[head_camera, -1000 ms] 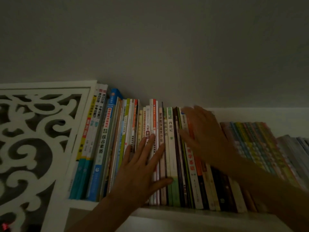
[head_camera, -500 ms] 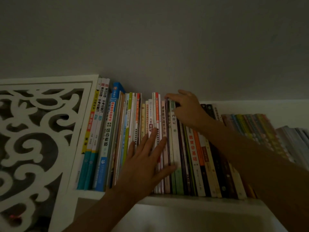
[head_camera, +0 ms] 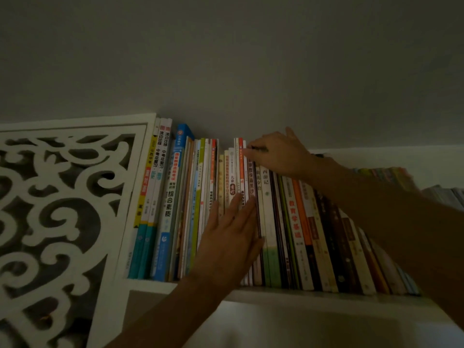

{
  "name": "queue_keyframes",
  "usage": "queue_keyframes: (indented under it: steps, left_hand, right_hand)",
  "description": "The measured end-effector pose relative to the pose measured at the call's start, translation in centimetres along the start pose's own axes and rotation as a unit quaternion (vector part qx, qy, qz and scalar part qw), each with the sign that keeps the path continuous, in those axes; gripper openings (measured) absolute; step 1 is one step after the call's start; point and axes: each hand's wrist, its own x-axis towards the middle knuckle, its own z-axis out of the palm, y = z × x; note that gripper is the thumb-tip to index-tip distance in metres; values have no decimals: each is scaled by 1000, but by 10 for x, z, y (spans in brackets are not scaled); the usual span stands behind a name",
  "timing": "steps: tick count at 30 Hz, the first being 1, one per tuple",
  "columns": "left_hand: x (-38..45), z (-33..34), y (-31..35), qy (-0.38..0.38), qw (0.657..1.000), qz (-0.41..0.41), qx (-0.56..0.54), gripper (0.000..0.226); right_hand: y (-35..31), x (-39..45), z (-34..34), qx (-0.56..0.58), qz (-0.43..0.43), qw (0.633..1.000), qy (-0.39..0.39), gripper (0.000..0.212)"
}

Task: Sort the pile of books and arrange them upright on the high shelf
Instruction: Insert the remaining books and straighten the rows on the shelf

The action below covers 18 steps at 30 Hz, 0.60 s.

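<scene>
The side panel (head_camera: 62, 209) at nine o'clock is white with cut-out scrollwork; the shelf (head_camera: 313, 296) is white too — book spines (head_camera: 170, 204) run blue, teal, yellow, orange, green, cream.

A row of books (head_camera: 251, 209) is stood upright on the high shelf (head_camera: 313, 297), spines outward, just under the ceiling (head_camera: 226, 59). At the row's left end a fretwork side panel (head_camera: 62, 209) is set, the first books touching its frame. The left hand (head_camera: 228, 237) is laid flat against the spines near the middle of the row. Above and to its right, the right hand (head_camera: 278, 151) is placed on the top edges of the books. Further right, the books are leaned leftward
</scene>
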Motion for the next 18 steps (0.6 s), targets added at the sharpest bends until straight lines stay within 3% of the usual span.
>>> queue_keyframes:
  steps: [4, 9, 13, 15, 18]
  left_hand:
    - [-2, 13, 5, 34, 999, 13, -11, 58]
    - [-8, 28, 8, 51, 996, -17, -67, 60]
    - [-8, 23, -2, 47, 996, 22, -78, 56]
    - [-8, 14, -13, 61, 993, 40, -90, 52]
    - [-2, 2, -40, 87, 986, 6, -143, 51]
  right_hand:
    - [9, 6, 4, 107, 33, 993, 40, 27]
    - [6, 18, 11, 45, 73, 996, 15, 30]
    - [5, 14, 15, -31, 45, 998, -10, 34]
    - [3, 8, 24, -37, 30, 998, 45, 33]
    - [-12, 3, 24, 78, 20, 988, 134, 42]
